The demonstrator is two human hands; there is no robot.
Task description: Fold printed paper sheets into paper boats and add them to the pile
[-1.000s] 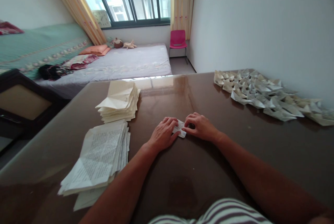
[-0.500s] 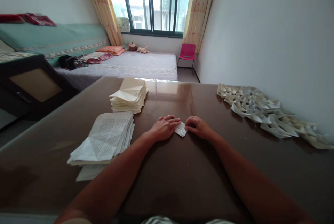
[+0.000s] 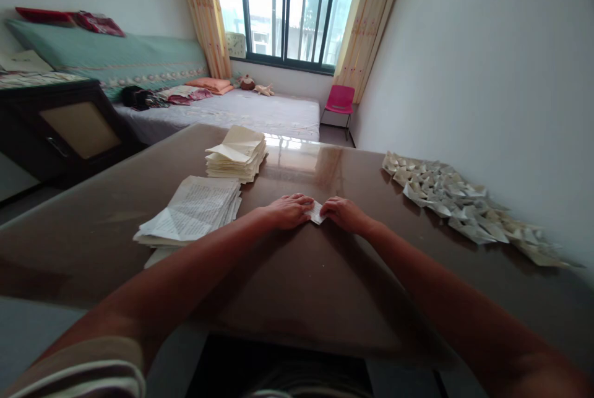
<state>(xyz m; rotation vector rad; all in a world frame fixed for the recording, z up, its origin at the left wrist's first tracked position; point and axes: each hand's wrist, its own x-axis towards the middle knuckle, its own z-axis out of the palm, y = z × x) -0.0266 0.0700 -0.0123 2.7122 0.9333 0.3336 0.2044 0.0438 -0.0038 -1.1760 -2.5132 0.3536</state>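
A small folded piece of printed paper (image 3: 316,213) lies on the brown tabletop between my hands. Fingers outstretched, my left hand (image 3: 291,210) rests flat at the paper's left side, its fingertips over the edge. My right hand (image 3: 344,213) has its fingers bent and pinched at the paper's right edge, covering that corner. How the paper's layers are folded is too small to make out.
Left of my arms are a stack of printed sheets (image 3: 192,209) and, behind it, a yellowish paper stack (image 3: 237,153). Several folded paper boats (image 3: 436,184) cluster along the right side of the table (image 3: 297,286). Beyond stand a bed (image 3: 273,114) and a pink chair (image 3: 340,99).
The view has tilted and shifted, so the table's near edge now shows. My right fingers have come closer over the paper's right edge. My left hand stays flat at the paper.
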